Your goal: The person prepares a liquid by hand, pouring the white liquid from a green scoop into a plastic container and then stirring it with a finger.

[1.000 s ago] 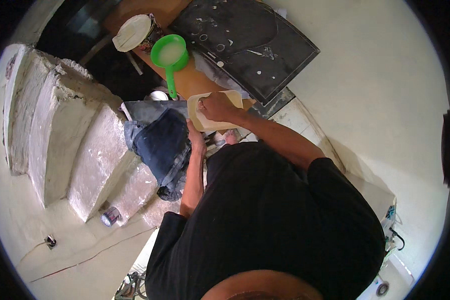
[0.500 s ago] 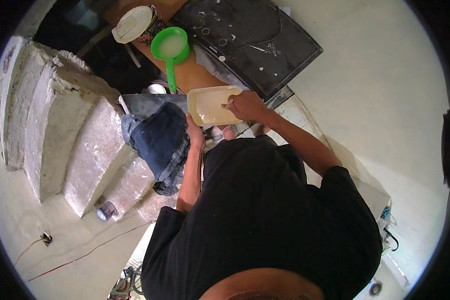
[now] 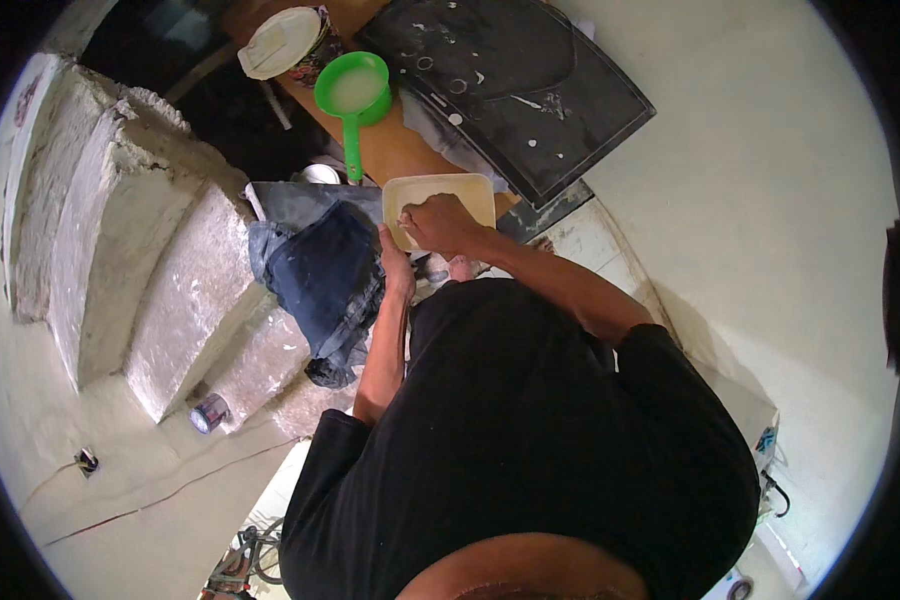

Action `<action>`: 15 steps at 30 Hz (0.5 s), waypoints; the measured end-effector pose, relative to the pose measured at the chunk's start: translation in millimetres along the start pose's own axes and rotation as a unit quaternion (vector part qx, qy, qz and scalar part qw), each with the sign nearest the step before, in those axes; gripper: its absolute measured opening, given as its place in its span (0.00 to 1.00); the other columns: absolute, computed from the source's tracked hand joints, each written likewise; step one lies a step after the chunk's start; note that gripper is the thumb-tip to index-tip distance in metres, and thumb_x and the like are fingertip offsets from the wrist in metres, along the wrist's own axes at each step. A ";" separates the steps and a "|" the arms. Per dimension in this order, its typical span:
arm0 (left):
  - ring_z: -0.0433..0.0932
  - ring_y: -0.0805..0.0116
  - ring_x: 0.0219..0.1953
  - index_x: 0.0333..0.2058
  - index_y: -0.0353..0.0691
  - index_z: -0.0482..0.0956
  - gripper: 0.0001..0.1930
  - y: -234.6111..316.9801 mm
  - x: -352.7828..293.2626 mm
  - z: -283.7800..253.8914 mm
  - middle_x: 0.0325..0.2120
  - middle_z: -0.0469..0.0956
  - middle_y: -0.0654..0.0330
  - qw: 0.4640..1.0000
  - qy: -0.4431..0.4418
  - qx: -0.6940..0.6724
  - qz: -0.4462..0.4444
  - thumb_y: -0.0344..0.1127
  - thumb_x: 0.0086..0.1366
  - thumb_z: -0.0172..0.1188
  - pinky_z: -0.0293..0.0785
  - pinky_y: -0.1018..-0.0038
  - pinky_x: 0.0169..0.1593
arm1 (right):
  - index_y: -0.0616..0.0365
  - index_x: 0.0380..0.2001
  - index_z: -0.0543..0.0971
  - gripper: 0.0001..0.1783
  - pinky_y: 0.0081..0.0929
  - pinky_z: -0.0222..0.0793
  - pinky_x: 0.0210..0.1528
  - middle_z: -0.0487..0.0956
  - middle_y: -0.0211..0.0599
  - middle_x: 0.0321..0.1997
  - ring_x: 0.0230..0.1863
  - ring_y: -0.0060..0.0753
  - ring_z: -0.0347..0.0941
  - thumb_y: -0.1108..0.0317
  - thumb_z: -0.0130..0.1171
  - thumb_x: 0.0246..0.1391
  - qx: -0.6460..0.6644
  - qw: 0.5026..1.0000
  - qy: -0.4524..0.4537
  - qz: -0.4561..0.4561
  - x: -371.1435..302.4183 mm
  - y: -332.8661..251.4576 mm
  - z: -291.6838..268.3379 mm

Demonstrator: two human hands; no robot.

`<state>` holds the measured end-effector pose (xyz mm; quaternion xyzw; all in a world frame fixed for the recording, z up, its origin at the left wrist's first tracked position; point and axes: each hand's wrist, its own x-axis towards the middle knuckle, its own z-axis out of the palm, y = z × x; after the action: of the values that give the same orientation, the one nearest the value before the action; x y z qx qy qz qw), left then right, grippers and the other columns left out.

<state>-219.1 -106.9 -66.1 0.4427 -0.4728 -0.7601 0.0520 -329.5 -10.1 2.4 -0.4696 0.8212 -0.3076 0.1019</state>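
A pale yellow rectangular plastic tub is held out in front of me. My left hand grips its left edge, thumb on the rim. Over the tub's opening is my right hand, its fingers closed near the left inner side. What those fingers hold is mostly hidden; only a small bit shows by the fingertips. Beyond the tub, a green dipper with cloudy whitish liquid rests on a brown board, handle toward me. Left of my left forearm lies a crumpled dark blue cloth.
Rough plastered curved steps rise on the left, with a small can beside them. A lidded bucket stands at the far left of the board. A black, white-spotted flat panel lies far right, beside a pale wall.
My right hand has moved left across the tub, from its right end toward the left side. My left hand keeps its grip on the edge. The view has shifted slightly.
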 end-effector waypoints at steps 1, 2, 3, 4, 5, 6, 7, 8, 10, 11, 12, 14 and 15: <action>0.67 0.66 0.53 0.55 0.31 0.69 0.38 1.2 -1.4 2.3 0.52 0.72 0.56 1.000 -0.003 0.009 0.009 0.64 0.69 0.35 0.57 0.72 0.60 | 0.59 0.27 0.80 0.17 0.47 0.70 0.31 0.77 0.51 0.20 0.23 0.53 0.76 0.57 0.51 0.55 -0.001 1.000 0.000 0.000 3.4 2.9 -1.8; 0.67 0.66 0.54 0.56 0.31 0.69 0.38 1.2 -2.8 2.9 0.52 0.71 0.56 1.000 -0.005 0.017 0.017 0.64 0.69 0.35 0.57 0.72 0.60 | 0.59 0.28 0.80 0.17 0.47 0.71 0.31 0.78 0.50 0.20 0.23 0.52 0.76 0.57 0.51 0.55 -0.026 1.000 -0.008 0.003 6.7 6.0 -2.6; 0.67 0.66 0.54 0.56 0.31 0.69 0.38 1.0 -3.1 2.8 0.52 0.71 0.56 1.000 -0.004 0.016 0.018 0.64 0.69 0.35 0.57 0.72 0.60 | 0.59 0.29 0.81 0.16 0.46 0.71 0.31 0.78 0.49 0.20 0.23 0.52 0.76 0.58 0.51 0.55 -0.051 0.999 -0.016 0.007 10.1 9.4 -3.9; 0.67 0.65 0.54 0.56 0.30 0.69 0.38 1.7 -3.2 3.3 0.52 0.71 0.56 1.000 -0.005 0.015 0.020 0.64 0.69 0.35 0.56 0.72 0.60 | 0.59 0.29 0.81 0.16 0.46 0.71 0.31 0.78 0.49 0.20 0.23 0.52 0.76 0.58 0.51 0.55 -0.051 0.999 -0.017 0.007 13.8 14.6 -6.8; 0.67 0.65 0.54 0.56 0.30 0.69 0.38 -0.9 -1.3 1.1 0.53 0.71 0.55 1.000 -0.004 0.013 0.022 0.63 0.69 0.35 0.56 0.72 0.61 | 0.58 0.30 0.81 0.16 0.46 0.71 0.31 0.78 0.48 0.21 0.24 0.51 0.76 0.58 0.51 0.55 -0.068 0.997 0.001 -0.026 16.7 19.7 -10.5; 0.67 0.65 0.54 0.56 0.30 0.69 0.38 -3.2 1.0 -0.6 0.53 0.71 0.55 1.000 -0.003 0.012 0.023 0.63 0.69 0.35 0.56 0.72 0.61 | 0.57 0.31 0.81 0.16 0.45 0.72 0.31 0.79 0.47 0.22 0.24 0.50 0.77 0.58 0.51 0.56 -0.084 0.995 0.018 -0.059 16.1 23.2 -13.5; 0.67 0.65 0.55 0.56 0.30 0.68 0.38 -5.2 3.8 -1.9 0.53 0.71 0.55 1.000 -0.005 0.009 0.026 0.63 0.69 0.36 0.55 0.72 0.61 | 0.57 0.31 0.81 0.16 0.45 0.72 0.31 0.79 0.47 0.22 0.24 0.50 0.77 0.58 0.51 0.56 -0.085 0.994 0.018 -0.059 12.1 27.0 -17.7; 0.66 0.65 0.55 0.56 0.30 0.68 0.38 -8.5 6.2 -4.6 0.53 0.71 0.55 1.000 -0.004 0.003 0.028 0.63 0.69 0.36 0.55 0.72 0.61 | 0.55 0.32 0.82 0.16 0.45 0.72 0.31 0.79 0.46 0.23 0.26 0.49 0.77 0.57 0.51 0.56 -0.093 0.995 -0.004 -0.029 9.8 25.7 -29.8; 0.66 0.65 0.55 0.56 0.29 0.68 0.38 -0.9 -0.2 2.8 0.54 0.70 0.55 1.000 -0.005 0.009 0.023 0.63 0.69 0.36 0.55 0.72 0.61 | 0.54 0.32 0.82 0.16 0.45 0.73 0.32 0.80 0.46 0.24 0.27 0.48 0.78 0.57 0.50 0.56 -0.102 0.995 -0.022 0.009 -3.5 38.5 -39.3; 0.66 0.65 0.56 0.56 0.29 0.68 0.38 1.7 -2.6 4.0 0.54 0.70 0.55 1.000 -0.003 0.014 0.020 0.63 0.69 0.36 0.54 0.72 0.61 | 0.54 0.33 0.82 0.16 0.45 0.73 0.32 0.80 0.46 0.25 0.28 0.49 0.78 0.55 0.51 0.56 -0.132 0.990 -0.047 0.022 -9.6 42.8 -41.7; 0.66 0.65 0.56 0.56 0.29 0.68 0.38 -3.0 2.3 0.8 0.54 0.70 0.55 1.000 -0.004 0.014 0.021 0.63 0.69 0.36 0.54 0.72 0.61 | 0.53 0.33 0.82 0.17 0.46 0.73 0.32 0.80 0.46 0.26 0.28 0.49 0.78 0.54 0.51 0.56 -0.162 0.984 -0.072 0.035 -15.1 47.1 -44.0; 0.66 0.64 0.56 0.57 0.29 0.67 0.38 -15.1 13.9 -10.2 0.54 0.70 0.54 1.000 -0.005 0.016 0.020 0.63 0.69 0.36 0.54 0.72 0.61 | 0.55 0.31 0.81 0.16 0.46 0.73 0.33 0.80 0.46 0.25 0.28 0.48 0.78 0.55 0.52 0.53 -0.142 0.985 -0.072 0.067 -29.2 37.9 -58.0; 0.66 0.64 0.56 0.57 0.29 0.67 0.38 -14.7 13.2 -9.1 0.54 0.70 0.54 1.000 -0.005 0.016 0.019 0.63 0.69 0.36 0.54 0.72 0.61 | 0.57 0.29 0.80 0.16 0.45 0.73 0.33 0.80 0.45 0.24 0.27 0.47 0.79 0.56 0.54 0.51 -0.121 0.985 -0.070 0.104 -37.3 30.0 -65.8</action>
<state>-215.4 -111.6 -87.0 0.4307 -0.4933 -0.7536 0.0569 -360.7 59.1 31.8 -0.4111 0.8876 -0.1596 0.1331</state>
